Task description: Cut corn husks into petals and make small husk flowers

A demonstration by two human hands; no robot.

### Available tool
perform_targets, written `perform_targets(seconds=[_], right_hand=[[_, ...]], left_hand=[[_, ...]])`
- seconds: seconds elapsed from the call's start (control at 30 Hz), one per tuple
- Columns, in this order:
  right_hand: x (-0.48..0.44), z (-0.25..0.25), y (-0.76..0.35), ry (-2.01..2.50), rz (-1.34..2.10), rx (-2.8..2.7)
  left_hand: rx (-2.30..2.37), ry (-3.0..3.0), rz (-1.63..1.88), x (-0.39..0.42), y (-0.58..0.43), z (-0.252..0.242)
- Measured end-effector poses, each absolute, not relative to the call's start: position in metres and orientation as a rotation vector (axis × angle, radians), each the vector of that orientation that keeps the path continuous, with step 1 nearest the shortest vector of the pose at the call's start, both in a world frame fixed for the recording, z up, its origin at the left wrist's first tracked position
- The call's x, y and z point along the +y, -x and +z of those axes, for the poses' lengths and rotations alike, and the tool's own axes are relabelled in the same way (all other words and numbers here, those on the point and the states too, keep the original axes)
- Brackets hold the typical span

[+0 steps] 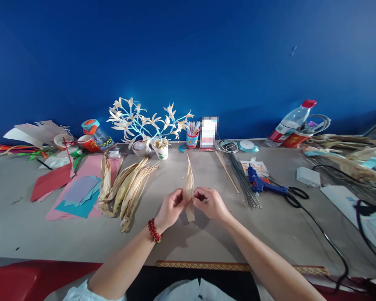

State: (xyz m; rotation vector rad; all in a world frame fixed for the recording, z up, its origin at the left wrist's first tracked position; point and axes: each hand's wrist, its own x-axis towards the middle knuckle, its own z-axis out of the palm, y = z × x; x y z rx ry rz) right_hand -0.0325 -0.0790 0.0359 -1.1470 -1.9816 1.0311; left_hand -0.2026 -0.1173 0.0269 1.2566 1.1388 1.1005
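Observation:
A single dried corn husk (pixel 189 177) stands between my hands, its thin tip pointing away from me and its broad cut end toward me. My left hand (pixel 173 205) pinches its left edge between thumb and fingers; a red bead bracelet circles that wrist. On the opposite edge, my right hand (pixel 212 202) pinches the husk too. Both hands are above the middle of the grey table (pixel 163 246). Left of them lies a bundle of dried corn husks (pixel 130 188). A bunch of thin dark wires (pixel 242 179) and a wooden stick (pixel 227 172) lie to the right.
Husk flowers on blue stems (pixel 141 117) rise from a paper cup (pixel 161 150) at the back. Coloured paper sheets (pixel 81 190) spread on the left. At right are a blue glue gun (pixel 266 186), scissors (pixel 296 196), a cable (pixel 327 234) and a tilted bottle (pixel 290 124).

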Motion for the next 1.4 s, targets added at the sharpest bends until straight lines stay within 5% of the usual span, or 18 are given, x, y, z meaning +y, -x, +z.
perform_targets(seconds=[0.27, 0.43, 0.77, 0.97, 1.17, 1.4], right_hand=[[-0.055, 0.03, 0.01, 1.307, 0.679, -1.977], [-0.019, 0.04, -0.048, 1.557, 0.446, -1.514], [-0.019, 0.048, -0.038, 1.266, 1.07, -1.128], [-0.053, 0.039, 0.013, 1.136, 1.224, -1.384], [-0.07, 0.031, 0.029, 1.152, 1.174, -1.527], [-0.032, 0.039, -0.024, 1.595, 0.307, -2.059]], left_hand=[[1.079, -1.246, 1.019, -0.126, 0.206, 0.043], [1.004, -1.146, 1.017, -0.137, 0.251, 0.071], [2.061, -2.032, 0.91, -0.122, 0.299, 0.066], [1.628, -2.363, 0.882, -0.123, 0.201, 0.064], [1.794, -2.417, 0.624, -0.114, 0.176, 0.051], [1.52, -1.7, 1.045, -0.108, 0.198, 0.04]])
